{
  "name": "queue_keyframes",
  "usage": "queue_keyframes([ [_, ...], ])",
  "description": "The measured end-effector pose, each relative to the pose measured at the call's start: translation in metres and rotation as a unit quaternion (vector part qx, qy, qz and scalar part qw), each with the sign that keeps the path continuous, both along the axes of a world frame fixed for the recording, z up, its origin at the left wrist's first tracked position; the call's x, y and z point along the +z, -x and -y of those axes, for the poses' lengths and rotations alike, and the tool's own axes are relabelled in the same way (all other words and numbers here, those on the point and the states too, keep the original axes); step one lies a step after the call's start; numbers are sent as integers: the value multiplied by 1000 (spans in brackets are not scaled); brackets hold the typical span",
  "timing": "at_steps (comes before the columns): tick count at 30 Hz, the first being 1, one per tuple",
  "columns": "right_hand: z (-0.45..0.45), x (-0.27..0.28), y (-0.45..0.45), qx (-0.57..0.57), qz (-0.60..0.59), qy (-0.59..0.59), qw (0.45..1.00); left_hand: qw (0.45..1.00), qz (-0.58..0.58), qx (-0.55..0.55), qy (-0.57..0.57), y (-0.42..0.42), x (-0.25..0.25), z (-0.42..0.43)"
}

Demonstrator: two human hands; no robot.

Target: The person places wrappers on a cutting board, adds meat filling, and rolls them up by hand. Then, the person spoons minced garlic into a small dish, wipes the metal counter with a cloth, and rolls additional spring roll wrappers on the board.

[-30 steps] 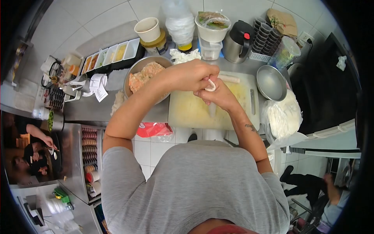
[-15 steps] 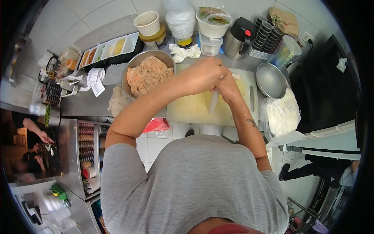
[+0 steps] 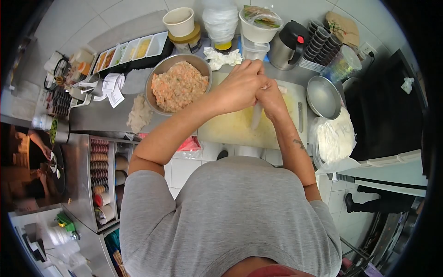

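Note:
My left hand (image 3: 241, 86) is bent over with its fingers closed, meeting my right hand (image 3: 271, 100) above the cutting board. What my left fingers pinch is hidden. From my closed right hand a pale, narrow, blade-like strip (image 3: 256, 117) points down toward me; its kind is not clear. Beneath both hands lies the yellow-stained white cutting board (image 3: 221, 131), with a small whitish piece (image 3: 282, 89) on it just beyond my right hand. Left of the board stands a metal bowl (image 3: 148, 94) of pinkish minced filling (image 3: 179, 87) with orange and green bits.
A metal bowl (image 3: 324, 98) and a plastic bag of white sheets (image 3: 333, 141) sit to the right. Behind are crumpled paper (image 3: 222, 58), tubs and a steel jug (image 3: 287, 46). A condiment tray (image 3: 131, 53) and receipts (image 3: 113, 87) are at left. Other people are at both sides.
My left hand's fingers have lifted and bent more, and its knuckles stand higher. Both hands stay together over the board. The view has shifted slightly; the person at right has moved rightward.

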State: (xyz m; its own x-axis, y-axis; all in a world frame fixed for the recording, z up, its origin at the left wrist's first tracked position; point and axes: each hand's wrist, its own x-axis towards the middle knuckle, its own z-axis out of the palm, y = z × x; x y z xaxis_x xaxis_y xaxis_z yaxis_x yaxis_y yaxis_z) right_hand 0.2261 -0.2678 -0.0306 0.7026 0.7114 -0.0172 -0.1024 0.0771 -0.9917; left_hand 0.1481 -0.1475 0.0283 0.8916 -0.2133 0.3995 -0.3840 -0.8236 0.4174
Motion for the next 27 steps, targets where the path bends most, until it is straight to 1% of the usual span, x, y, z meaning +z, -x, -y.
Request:
queue_keyframes([
  [2,0,4,1,-11,-9,-3,1000,1000,9,-7,0,-2,-3,-2],
  [3,0,7,1,-17,-13,-5,1000,998,12,-16,54,-6,-6,-6],
  [5,4,10,-4,-19,-41,-60,997,986,18,-36,163,-15,-19,-16],
  [6,7,10,-7,-21,-56,-88,994,973,-26,-14,231,-14,-22,-18],
  [8,15,1,-19,-27,-139,-177,974,926,-116,28,359,-13,-28,-23],
  [10,23,-19,-31,-49,-206,-252,944,927,-156,-21,341,-11,-81,-16],
  [12,29,-49,-41,-87,-255,-313,911,911,-319,-35,260,-8,-127,-12],
  [15,44,-71,-36,-180,-320,-321,873,919,-339,22,201,-3,-150,-20],
  [18,70,-97,-44,-223,-330,-274,875,953,-281,30,107,-9,-164,-37],
  [19,76,-104,-42,-223,-204,-185,935,965,-249,53,53,-8,-166,-37],
  [20,82,-111,-40,-216,-73,-91,969,974,-215,76,-2,-6,-167,-38],
  [21,85,-113,-36,-202,59,5,978,977,-180,99,-58,-5,-164,-37],
  [22,88,-117,-32,-183,168,57,967,977,-172,107,-73,-4,-161,-33],
  [23,89,-120,-27,-161,273,109,942,976,-163,113,-89,-4,-158,-28],
  [24,89,-124,-23,-138,373,159,904,975,-154,120,-105,-6,-157,-23],
  [25,87,-129,-22,-144,420,183,877,981,-120,103,-109,-9,-161,-14],
  [27,83,-131,-27,-162,428,198,867,989,-50,73,-115,-23,-174,12],
])
